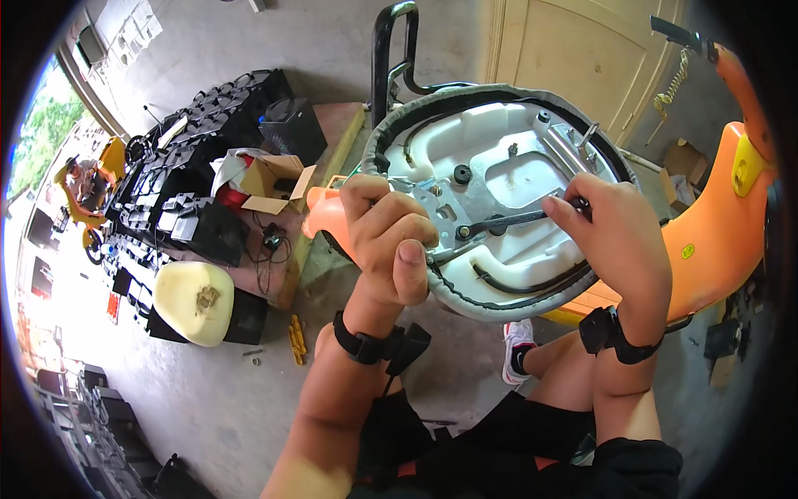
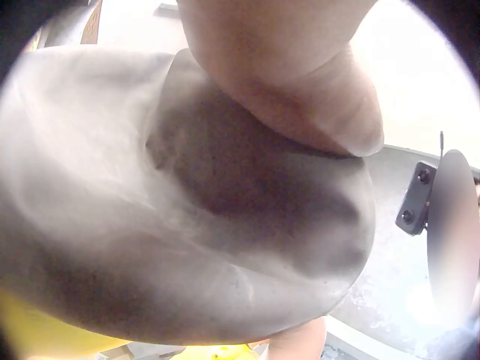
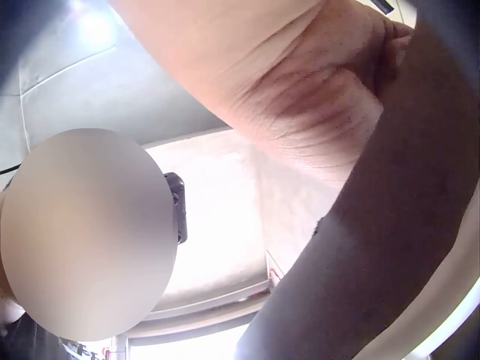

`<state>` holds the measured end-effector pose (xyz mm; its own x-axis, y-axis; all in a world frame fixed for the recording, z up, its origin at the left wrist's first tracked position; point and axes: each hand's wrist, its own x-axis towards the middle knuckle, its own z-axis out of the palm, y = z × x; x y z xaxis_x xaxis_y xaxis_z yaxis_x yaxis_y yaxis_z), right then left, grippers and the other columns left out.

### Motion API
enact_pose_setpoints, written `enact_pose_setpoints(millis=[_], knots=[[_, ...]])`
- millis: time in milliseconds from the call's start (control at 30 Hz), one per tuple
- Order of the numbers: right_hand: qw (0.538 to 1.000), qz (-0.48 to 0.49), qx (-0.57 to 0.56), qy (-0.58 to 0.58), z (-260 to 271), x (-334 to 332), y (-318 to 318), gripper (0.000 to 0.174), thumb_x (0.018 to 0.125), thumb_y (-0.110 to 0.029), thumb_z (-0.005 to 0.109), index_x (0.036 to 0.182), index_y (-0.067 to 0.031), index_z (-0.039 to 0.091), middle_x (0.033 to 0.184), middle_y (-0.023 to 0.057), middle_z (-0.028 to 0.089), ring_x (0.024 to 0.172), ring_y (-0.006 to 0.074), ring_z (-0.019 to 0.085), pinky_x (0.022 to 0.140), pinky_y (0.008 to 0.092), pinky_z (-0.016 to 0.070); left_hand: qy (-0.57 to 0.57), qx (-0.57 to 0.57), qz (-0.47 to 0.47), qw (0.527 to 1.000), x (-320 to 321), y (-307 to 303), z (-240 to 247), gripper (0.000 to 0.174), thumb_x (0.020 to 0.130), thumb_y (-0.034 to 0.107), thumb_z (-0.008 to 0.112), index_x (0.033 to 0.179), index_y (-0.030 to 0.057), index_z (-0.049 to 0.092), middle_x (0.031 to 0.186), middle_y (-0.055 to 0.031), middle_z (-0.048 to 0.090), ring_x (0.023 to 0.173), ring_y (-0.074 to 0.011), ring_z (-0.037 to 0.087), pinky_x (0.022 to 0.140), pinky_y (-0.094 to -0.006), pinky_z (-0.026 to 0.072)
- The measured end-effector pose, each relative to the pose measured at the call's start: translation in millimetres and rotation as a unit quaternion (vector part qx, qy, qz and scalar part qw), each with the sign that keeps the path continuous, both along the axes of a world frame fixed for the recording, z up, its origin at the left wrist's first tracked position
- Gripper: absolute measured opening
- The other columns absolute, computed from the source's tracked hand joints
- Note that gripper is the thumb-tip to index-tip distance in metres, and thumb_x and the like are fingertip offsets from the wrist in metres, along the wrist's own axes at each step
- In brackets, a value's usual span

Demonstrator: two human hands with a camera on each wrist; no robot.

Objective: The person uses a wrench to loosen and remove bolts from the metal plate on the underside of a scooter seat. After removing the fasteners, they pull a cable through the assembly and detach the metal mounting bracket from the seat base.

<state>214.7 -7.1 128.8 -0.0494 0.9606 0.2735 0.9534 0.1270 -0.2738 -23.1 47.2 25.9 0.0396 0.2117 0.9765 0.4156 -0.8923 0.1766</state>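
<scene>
A scooter seat [image 1: 549, 241] is tipped up, showing its white plastic underside, grey cover edge and a metal bracket [image 1: 440, 204] bolted across it. At the seat's near-left rim, my left hand [image 1: 386, 237] grips with curled fingers, thumb toward me. In the left wrist view that hand [image 2: 300, 82] lies against the grey seat cover [image 2: 90, 150]. My right hand [image 1: 619, 229] holds the far end of a dark wrench [image 1: 515, 220], whose other end sits at a bolt on the bracket. The right wrist view shows my palm [image 3: 315, 112] close to the cover, the wrench hidden.
An orange scooter body [image 1: 706, 233] stands on the right, with a black metal rack [image 1: 395, 50] behind the seat. On the left are rows of black batteries [image 1: 199, 125], an open cardboard box [image 1: 278, 179] and a cream foam pad [image 1: 195, 303]. Yellow parts [image 1: 297, 339] lie on the floor.
</scene>
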Motion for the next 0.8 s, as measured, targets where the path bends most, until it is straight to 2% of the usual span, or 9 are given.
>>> enact_pose_setpoints(millis=[67,300,400,567,700,767,800], knots=[[0.999,-0.025,-0.021,-0.013,6.9,-4.5,-6.5,0.04,0.092,-0.04,0.071,0.087,-0.0001,0.07,0.073,0.019,0.068,0.076,0.0367,0.069,0.07,0.0449,0.0512,-0.003,-0.001,0.001,1.0,0.4,-1.2,0.1,0.039,0.094,0.031,0.044,0.062,0.0112,0.054,0.068,-0.0034,0.056,0.084,-0.0278,0.043,0.08,-0.0383,0.0361],[0.999,-0.016,-0.018,-0.036,8.0,-9.4,-41.6,0.038,0.09,-0.038,0.073,0.087,0.0,0.069,0.069,0.0162,0.065,0.07,0.0368,0.066,0.066,0.0455,0.0494,-0.017,-0.005,0.006,1.0,2.9,-2.6,-0.4,0.039,0.094,0.031,0.044,0.062,0.0108,0.053,0.068,-0.004,0.055,0.084,-0.0278,0.043,0.08,-0.0378,0.0359],[0.999,-0.013,0.032,-0.041,2.2,-10.1,-48.0,0.036,0.087,-0.035,0.076,0.087,0.0,0.069,0.069,0.016,0.065,0.069,0.0369,0.065,0.064,0.0457,0.0485,-0.018,-0.002,0.009,1.0,3.5,-2.1,0.7,0.038,0.093,0.031,0.044,0.062,0.0106,0.053,0.068,-0.0043,0.055,0.084,-0.0279,0.043,0.081,-0.0378,0.0357],[0.999,0.03,0.03,-0.025,6.2,-9.0,-57.9,0.029,0.08,-0.025,0.082,0.087,0.0,0.069,0.076,0.0149,0.064,0.072,0.036,0.063,0.066,0.0443,0.0484,-0.025,-0.001,0.007,1.0,4.1,-1.7,-1.1,0.037,0.093,0.029,0.044,0.062,0.0106,0.052,0.068,-0.0044,0.055,0.084,-0.0278,0.043,0.081,-0.0379,0.0354],[0.997,0.057,0.029,-0.048,10.7,-12.9,-73.4,0.028,0.077,-0.022,0.083,0.088,-0.0008,0.069,0.081,0.0134,0.063,0.076,0.0352,0.062,0.068,0.0436,0.0485,-0.023,-0.002,0.007,1.0,4.8,-1.5,-1.4,0.036,0.092,0.029,0.045,0.062,0.0104,0.052,0.068,-0.0047,0.055,0.085,-0.0283,0.043,0.081,-0.0387,0.0354],[0.994,0.096,0.019,-0.041,13.1,-15.8,-81.5,0.033,0.075,-0.019,0.083,0.098,-0.0021,0.068,0.085,0.0129,0.065,0.079,0.0351,0.063,0.07,0.0441,0.049,-0.021,-0.004,0.009,1.0,5.3,-1.5,0.5,0.036,0.092,0.029,0.044,0.062,0.0103,0.053,0.068,-0.0048,0.055,0.085,-0.0285,0.043,0.081,-0.0387,0.0356],[0.994,0.095,0.018,-0.042,11.9,-18.6,-83.5,0.033,0.075,-0.019,0.083,0.098,-0.0021,0.068,0.085,0.0129,0.065,0.079,0.0351,0.063,0.07,0.0441,0.049,-0.018,-0.003,0.011,1.0,5.4,-1.5,1.3,0.036,0.091,0.029,0.044,0.062,0.0103,0.053,0.068,-0.0048,0.055,0.085,-0.0287,0.043,0.081,-0.0387,0.0357]])
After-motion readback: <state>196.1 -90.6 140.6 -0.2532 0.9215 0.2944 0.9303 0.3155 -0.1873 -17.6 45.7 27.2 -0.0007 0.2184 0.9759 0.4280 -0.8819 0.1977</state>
